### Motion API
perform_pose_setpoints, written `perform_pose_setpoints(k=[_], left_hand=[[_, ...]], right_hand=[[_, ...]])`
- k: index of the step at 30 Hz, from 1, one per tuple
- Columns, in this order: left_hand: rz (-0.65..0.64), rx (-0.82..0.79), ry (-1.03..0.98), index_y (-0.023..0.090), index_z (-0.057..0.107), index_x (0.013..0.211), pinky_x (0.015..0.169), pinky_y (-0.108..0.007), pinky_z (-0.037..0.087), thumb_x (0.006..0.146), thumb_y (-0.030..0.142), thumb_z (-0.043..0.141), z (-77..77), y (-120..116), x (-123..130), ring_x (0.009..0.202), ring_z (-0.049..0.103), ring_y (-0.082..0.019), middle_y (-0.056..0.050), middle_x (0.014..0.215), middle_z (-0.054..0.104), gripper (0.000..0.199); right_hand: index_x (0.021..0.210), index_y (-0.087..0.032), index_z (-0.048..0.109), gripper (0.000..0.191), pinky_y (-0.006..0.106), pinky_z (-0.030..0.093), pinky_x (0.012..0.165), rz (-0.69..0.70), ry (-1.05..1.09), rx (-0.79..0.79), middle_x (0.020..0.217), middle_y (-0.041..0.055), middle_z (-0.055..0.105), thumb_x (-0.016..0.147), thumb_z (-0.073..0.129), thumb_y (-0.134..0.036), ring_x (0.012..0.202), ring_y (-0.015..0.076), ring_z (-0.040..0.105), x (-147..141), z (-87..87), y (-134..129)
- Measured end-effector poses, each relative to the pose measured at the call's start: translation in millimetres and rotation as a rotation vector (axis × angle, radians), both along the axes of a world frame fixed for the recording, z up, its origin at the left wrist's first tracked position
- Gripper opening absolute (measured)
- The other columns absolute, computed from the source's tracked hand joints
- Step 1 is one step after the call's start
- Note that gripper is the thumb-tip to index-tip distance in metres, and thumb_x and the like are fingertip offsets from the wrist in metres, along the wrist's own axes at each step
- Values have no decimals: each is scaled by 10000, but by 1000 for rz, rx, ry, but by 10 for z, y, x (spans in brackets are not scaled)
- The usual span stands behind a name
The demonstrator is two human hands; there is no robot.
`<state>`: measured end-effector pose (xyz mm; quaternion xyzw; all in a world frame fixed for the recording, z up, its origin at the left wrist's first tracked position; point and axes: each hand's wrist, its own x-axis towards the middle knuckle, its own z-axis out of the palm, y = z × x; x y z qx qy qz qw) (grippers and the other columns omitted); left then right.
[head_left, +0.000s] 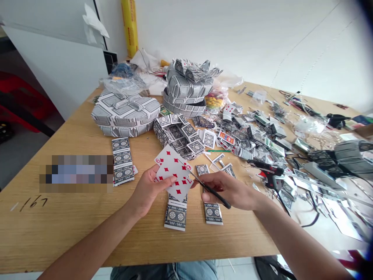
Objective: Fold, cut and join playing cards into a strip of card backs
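My left hand [150, 188] pinches playing cards [169, 159] with red diamonds, its thumb on their face. They overlap and are tilted, held just above the table. Between the fingers of my right hand [223, 188] is a slim black-handled tool [217, 194] with a thin metal front part. That part lies along the cards' right edge; whether it is a knife blade I cannot make out. Below the cards lies a strip of patterned card backs [175, 216], partly covered. Another strip [213, 213] runs under my right hand.
A third card strip [122, 161] lies left. Behind stand a lidded card-covered box [125, 112], stacked card boxes [189, 91] and an open card tray [177, 134]. Folded cards [244, 126] are heaped right, near a black and red glue gun [269, 175] and its cable.
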<state>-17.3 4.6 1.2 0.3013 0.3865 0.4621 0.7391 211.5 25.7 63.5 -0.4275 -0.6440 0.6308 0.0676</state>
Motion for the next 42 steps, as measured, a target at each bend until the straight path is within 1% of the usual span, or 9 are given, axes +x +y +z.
perform_pose_setpoints(k=[5, 12, 17, 27, 37, 42], left_hand=[[2, -12, -20, 159, 667, 1009, 763, -278, 560, 683, 275, 850, 14, 6, 4, 832, 720, -203, -70, 956, 761, 392], [0, -4, -29, 161, 662, 1015, 769, -280, 563, 704, 268, 837, 6, 7, 12, 840, 720, -203, -69, 967, 761, 372], [-3, -3, -23, 156, 660, 1022, 755, -272, 566, 708, 260, 835, -17, 4, 8, 826, 721, -200, -70, 956, 761, 374], [-4, -1, -34, 165, 655, 1051, 783, -270, 566, 729, 248, 823, -20, 0, 3, 842, 720, -184, -54, 965, 760, 372], [-3, -13, -26, 152, 649, 1015, 748, -254, 562, 703, 262, 842, 7, 4, 0, 809, 720, -182, -59, 930, 762, 383], [-14, -6, -26, 157, 645, 1032, 760, -256, 561, 717, 255, 832, -17, 6, -3, 815, 720, -179, -56, 939, 762, 379]], right_hand=[[1113, -168, 719, 584, 254, 331, 502, 8, 4, 14, 547, -42, 435, 755, 710, -628, 556, 127, 404, 0, 6, 3], [1124, -171, 711, 589, 251, 336, 514, 19, -12, 24, 581, -37, 471, 760, 701, -634, 554, 119, 394, 0, 16, 7], [1138, -161, 701, 592, 245, 322, 503, 29, -28, 11, 588, -34, 482, 777, 687, -630, 554, 112, 382, 10, 12, 8], [1104, -145, 675, 610, 231, 270, 495, 51, -72, 21, 624, -44, 454, 781, 660, -662, 552, 92, 325, 14, 36, 10], [1112, -165, 637, 509, 247, 206, 494, 85, -91, 12, 638, -63, 363, 857, 612, -605, 564, 90, 253, 38, 12, 15], [1092, -171, 637, 478, 251, 179, 490, 88, -95, 18, 631, -71, 312, 861, 618, -589, 570, 90, 229, 42, 10, 18]])
